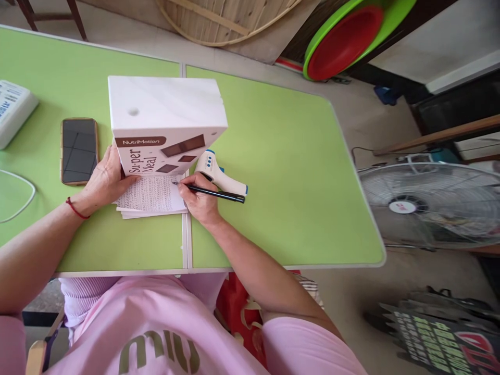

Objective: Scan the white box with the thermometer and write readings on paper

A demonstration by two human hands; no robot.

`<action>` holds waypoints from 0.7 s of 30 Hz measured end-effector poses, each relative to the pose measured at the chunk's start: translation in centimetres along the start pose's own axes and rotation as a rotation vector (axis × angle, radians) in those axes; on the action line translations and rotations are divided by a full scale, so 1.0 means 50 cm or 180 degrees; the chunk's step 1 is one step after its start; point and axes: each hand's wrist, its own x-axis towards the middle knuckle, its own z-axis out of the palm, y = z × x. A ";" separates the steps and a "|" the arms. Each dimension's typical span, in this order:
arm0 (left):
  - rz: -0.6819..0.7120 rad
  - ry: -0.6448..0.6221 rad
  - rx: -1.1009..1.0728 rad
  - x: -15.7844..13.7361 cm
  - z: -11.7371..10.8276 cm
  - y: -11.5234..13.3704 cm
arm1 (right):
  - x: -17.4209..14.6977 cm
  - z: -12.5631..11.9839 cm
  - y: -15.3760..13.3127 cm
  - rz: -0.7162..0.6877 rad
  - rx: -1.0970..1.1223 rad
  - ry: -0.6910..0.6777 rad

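Observation:
My right hand (201,199) is closed round a black pen (228,196). The pen's tip meets a stack of paper sheets (150,200) covered in rows of handwriting. My left hand (107,177) rests at the left edge of these sheets, thumb spread out on the paper; the box partly hides its other fingers. A white "NutriMotion Su-per Meal" box (167,104) stands over the far part of the sheets, beside my left hand. Just beyond my right hand lies a white and blue infrared thermometer (226,179).
Left of my left hand, a phone (79,151) in a brown case lies on the green table (281,208). Farther left are a white device (13,112) and a white cable (29,200). A fan (429,205) stands off the table's right end.

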 end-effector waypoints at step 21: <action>-0.0028 0.0009 0.0006 -0.001 -0.002 -0.002 | -0.003 0.005 -0.004 -0.0049 0.0028 0.0006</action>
